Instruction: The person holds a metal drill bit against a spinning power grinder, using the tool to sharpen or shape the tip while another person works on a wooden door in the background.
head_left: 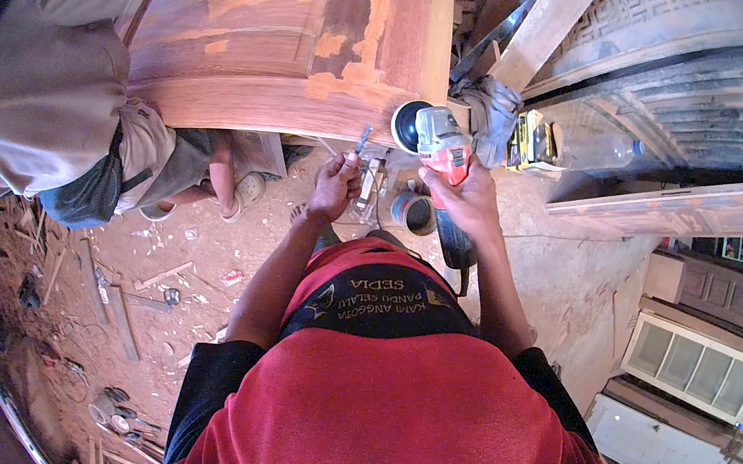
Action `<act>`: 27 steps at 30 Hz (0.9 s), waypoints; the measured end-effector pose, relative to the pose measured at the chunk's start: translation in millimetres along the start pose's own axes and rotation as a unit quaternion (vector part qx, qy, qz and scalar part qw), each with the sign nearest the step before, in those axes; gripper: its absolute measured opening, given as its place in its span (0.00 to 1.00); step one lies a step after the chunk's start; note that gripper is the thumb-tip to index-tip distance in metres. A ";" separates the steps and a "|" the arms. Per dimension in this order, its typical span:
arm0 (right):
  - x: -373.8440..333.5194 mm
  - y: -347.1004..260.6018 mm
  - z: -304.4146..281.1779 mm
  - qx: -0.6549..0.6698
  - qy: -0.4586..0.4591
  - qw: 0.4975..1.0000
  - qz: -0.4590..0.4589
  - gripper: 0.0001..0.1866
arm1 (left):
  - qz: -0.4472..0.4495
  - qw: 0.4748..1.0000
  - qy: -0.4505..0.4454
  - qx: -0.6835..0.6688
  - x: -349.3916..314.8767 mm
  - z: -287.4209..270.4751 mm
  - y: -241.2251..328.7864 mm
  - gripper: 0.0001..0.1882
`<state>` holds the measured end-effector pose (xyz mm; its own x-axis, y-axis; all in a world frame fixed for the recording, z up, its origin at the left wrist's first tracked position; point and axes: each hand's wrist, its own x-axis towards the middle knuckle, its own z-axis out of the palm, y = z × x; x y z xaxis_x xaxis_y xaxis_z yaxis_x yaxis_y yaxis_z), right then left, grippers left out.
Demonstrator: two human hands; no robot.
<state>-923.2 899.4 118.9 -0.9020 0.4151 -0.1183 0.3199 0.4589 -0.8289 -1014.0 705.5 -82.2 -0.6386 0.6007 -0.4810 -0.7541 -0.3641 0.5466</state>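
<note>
A large reddish wooden door panel [294, 34], patched with filler, lies just beyond the fingers. The right hand [462, 197] wraps closed around an angle grinder [440, 142], steadying it while the left hand [335, 188] pinches a small metal wrench [363, 140] beside its disc [406, 124].
</note>
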 end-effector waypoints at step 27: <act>-3.8 46.2 -25.7 0.167 0.113 0.978 0.059 0.18 | 0.299 0.941 -0.026 0.158 -116.2 108.1 112.6 0.11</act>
<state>-897.5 939.2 95.0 -0.7655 0.6298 -0.1313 0.2718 0.1316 -0.9533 -1008.1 671.7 109.3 -0.9191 0.3940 0.0070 -0.1744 -0.4225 0.8894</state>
